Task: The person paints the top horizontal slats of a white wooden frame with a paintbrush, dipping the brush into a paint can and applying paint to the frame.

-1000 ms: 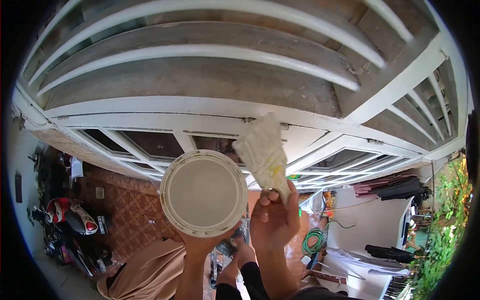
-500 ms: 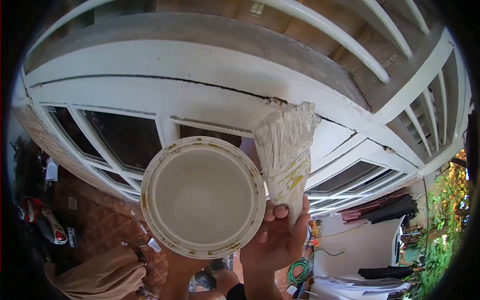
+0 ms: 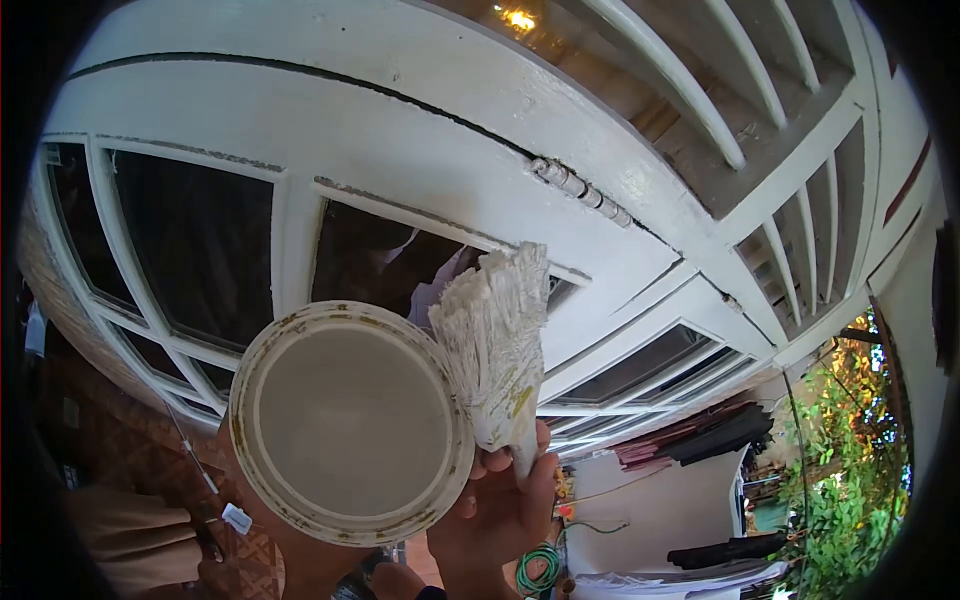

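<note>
A round tub point(image 3: 355, 425) of whitish paint, its rim stained, fills the lower centre. My left hand point(image 3: 300, 550) is mostly hidden beneath and behind the tub, with its fingers out of sight. Right beside the tub, my right hand point(image 3: 500, 505) is closed on the handle of a paint-crusted brush point(image 3: 495, 340), bristles pointing up. The bristles overlap the view of a white window frame point(image 3: 400, 215). A paint-covered hinge point(image 3: 585, 192) lies above and right of the brush.
White curved bars point(image 3: 675, 80) run along the top right. Dark glass panes point(image 3: 195, 240) are at the left. Clothes point(image 3: 715, 435) hang at the lower right, near a green hose point(image 3: 538, 568) and leafy plants point(image 3: 850, 450). Brown cloth point(image 3: 135, 535) lies at the lower left.
The tub and brush have shifted left and slightly down in view, and the brush sits lower beside the tub. The view has tilted, with the hinge now showing more fully.
</note>
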The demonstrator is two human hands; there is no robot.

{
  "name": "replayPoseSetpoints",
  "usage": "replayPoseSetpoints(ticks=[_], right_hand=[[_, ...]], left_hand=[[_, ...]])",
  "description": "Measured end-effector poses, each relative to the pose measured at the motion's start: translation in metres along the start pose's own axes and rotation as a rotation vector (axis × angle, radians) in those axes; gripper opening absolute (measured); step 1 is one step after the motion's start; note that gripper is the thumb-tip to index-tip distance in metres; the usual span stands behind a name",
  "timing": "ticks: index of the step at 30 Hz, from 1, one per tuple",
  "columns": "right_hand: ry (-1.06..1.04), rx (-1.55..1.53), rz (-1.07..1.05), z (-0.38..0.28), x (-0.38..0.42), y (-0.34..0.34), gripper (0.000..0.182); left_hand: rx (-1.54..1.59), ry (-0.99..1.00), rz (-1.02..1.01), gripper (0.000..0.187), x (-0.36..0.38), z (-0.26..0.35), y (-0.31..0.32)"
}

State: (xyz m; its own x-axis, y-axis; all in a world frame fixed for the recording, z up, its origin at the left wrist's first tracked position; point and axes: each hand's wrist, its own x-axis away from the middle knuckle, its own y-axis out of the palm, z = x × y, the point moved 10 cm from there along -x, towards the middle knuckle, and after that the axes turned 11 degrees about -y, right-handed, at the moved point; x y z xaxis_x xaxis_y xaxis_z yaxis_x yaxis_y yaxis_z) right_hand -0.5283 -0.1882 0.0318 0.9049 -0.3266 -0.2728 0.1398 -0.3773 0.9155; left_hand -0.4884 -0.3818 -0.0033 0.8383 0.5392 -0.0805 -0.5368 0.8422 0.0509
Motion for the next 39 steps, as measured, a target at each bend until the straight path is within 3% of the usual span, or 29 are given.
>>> replayPoseSetpoints(ticks=[7,17,20,22,26,29,33,39], right_hand=[[0.025,0.094,0.010,-0.018,-0.015,0.032,0.041],[0.110,0.069,0.184,-0.072,-0.028,0.091,0.037],[-0.018,0.287,0.098,-0.095,-0.039,0.113,0.035],[-0.105,0.424,0.151,-0.111,-0.043,0.124,0.035],[-0.253,0.578,0.117,-0.138,-0.054,0.140,0.038],[-0.242,0.521,0.135,-0.144,-0.059,0.140,0.037],[-0.148,0.469,0.223,-0.145,-0.060,0.137,0.038],[-0.115,0.500,0.266,-0.173,-0.067,0.139,0.037]], left_hand=[[-0.004,-0.020,-0.005,0.134,-0.004,0.033,0.006],[-0.006,-0.007,-0.078,0.095,-0.002,0.133,0.035],[0.002,0.004,-0.112,0.083,0.004,0.158,0.038],[-0.009,-0.003,-0.155,0.076,0.007,0.173,0.045],[-0.095,-0.067,-0.223,0.096,0.020,0.161,0.049],[0.090,-0.212,-0.166,0.106,0.025,0.142,0.051],[0.159,-0.330,-0.229,0.110,0.023,0.170,0.066],[0.122,-0.321,-0.340,0.104,0.026,0.190,0.088]])
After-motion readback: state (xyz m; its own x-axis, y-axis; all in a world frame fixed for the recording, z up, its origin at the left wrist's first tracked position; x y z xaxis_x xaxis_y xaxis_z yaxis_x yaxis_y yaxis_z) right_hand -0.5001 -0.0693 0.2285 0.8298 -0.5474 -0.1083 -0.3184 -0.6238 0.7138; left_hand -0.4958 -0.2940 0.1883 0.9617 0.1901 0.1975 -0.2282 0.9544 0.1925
